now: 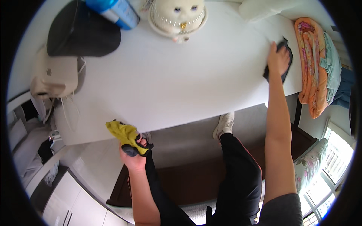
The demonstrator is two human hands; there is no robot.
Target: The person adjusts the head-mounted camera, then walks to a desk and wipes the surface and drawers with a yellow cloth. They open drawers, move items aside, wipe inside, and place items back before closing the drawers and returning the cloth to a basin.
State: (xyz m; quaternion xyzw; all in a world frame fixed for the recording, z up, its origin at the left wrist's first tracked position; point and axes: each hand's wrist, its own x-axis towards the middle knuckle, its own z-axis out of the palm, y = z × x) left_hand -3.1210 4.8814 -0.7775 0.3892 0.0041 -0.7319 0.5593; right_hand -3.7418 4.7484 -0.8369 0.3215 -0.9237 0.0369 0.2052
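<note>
My left hand [133,156] is wrapped around a bunched yellow cloth [124,132] with dark grey edging, just off the near edge of the white tabletop [175,84]. One end of this cloth extends over the table. Out at the far right, my right hand [278,60] lies on a folded dark cloth [288,66], pressing it against the tabletop. The dark cloth is partly hidden beneath the palm and fingers.
A cream figure [178,17] with a beaded necklace stands at the back. At left are a black container [82,34], a blue bottle [118,14] and a beige device [56,73] with white cables. Folded orange bedding [312,67] borders the right end.
</note>
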